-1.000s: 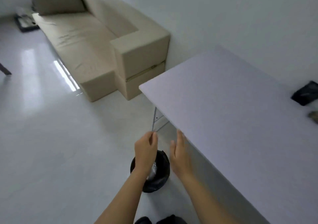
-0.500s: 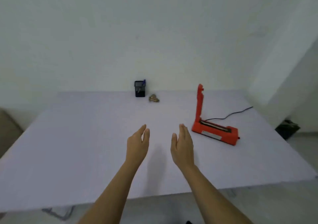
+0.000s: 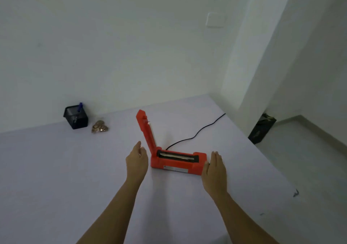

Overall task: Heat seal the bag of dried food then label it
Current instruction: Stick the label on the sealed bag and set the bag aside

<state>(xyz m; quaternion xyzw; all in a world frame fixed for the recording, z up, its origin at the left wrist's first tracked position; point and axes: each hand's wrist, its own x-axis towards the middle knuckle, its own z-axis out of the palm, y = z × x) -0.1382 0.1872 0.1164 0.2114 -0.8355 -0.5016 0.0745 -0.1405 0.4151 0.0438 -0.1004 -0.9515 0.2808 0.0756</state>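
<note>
A red heat sealer [image 3: 177,162] lies on the pale table [image 3: 65,168], its lid arm raised upright at the left end. My left hand [image 3: 136,159] is flat and open just left of the sealer's hinge end. At the sealer's right end my right hand [image 3: 214,167] is open too, close to or touching it. A small clear bag of brown dried food [image 3: 99,127] lies far back on the table, beside a black mesh pen holder [image 3: 76,117] with a blue pen in it.
The sealer's black cord [image 3: 195,135] runs back right over the table edge. White walls stand behind and to the right of the table. A dark bag [image 3: 262,128] sits on the floor at the right.
The view swung from the floor bin and sofa onto the table, then right. Both hands spread apart and moved forward to the two ends of the sealer.
</note>
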